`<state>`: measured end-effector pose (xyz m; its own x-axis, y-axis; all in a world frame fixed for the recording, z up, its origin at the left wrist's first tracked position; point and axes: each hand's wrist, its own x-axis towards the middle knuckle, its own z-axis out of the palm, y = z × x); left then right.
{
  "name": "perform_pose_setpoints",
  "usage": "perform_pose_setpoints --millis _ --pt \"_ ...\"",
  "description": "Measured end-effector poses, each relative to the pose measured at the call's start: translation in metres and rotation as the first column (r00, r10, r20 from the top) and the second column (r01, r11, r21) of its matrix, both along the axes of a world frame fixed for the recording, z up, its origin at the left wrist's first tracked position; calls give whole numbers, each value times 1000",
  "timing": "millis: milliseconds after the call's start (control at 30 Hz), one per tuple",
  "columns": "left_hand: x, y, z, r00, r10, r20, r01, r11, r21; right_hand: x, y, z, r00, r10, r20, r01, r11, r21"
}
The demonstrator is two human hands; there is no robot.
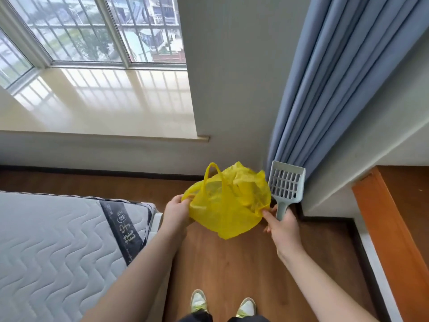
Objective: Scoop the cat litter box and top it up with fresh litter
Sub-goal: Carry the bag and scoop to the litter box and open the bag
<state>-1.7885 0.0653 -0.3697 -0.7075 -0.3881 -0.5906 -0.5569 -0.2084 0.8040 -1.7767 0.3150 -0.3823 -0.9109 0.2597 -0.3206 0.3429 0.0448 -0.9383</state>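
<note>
A yellow plastic bag hangs open in the air between both hands, above the wooden floor. My left hand grips its left edge near one handle loop. My right hand pinches the bag's right edge with the fingertips and also holds the handle of a pale grey-blue slotted litter scoop, which points up and away from me. No litter box or litter sack is in view.
A quilted mattress lies at the left. A blue curtain hangs at the right, beside a wall corner. An orange wooden frame runs along the right edge. My shoes stand on the wooden floor. A window sill lies ahead.
</note>
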Motion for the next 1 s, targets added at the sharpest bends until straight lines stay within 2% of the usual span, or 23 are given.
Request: perform_pose_setpoints --millis 133,167,233,300,367,467,533,633,733,900,1000 --pt "-20 -27 2 1000 9 -20 -9 1000 8 4 -8 -6 991 -116 66 117 993 -18" --pt "-23 -29 5 999 -20 -36 19 999 -29 6 -9 -5 992 -102 71 103 995 -15" --pt "-30 -33 10 989 -117 -89 98 976 -196 8 -15 0 995 -80 58 81 997 -14" --pt "-37 -35 14 961 -253 -110 192 900 -390 8 -21 9 995 -95 4 95 995 28" --pt "-41 -37 15 925 -366 -98 272 823 -499 6 -28 22 989 -123 -79 131 984 121" --pt "-45 -35 16 855 -517 -46 394 704 -590 6 -43 42 978 -95 -184 128 976 177" --pt "-45 -32 17 795 -606 -32 456 631 -628 5 -55 51 977 -16 -211 53 983 174" --pt "-44 -26 18 670 -742 -38 551 530 -644 -2 -71 51 978 88 -188 -47 976 211" --pt "-41 -22 18 547 -837 -6 607 402 -686 -12 -81 43 990 82 -111 -45 953 299" --pt "-38 -17 22 488 -871 -56 614 388 -687 -17 -84 35 978 207 22 -186 824 535" --pt "-40 -12 26 512 -853 -106 619 451 -643 -17 -95 33 967 231 110 -250 757 604"
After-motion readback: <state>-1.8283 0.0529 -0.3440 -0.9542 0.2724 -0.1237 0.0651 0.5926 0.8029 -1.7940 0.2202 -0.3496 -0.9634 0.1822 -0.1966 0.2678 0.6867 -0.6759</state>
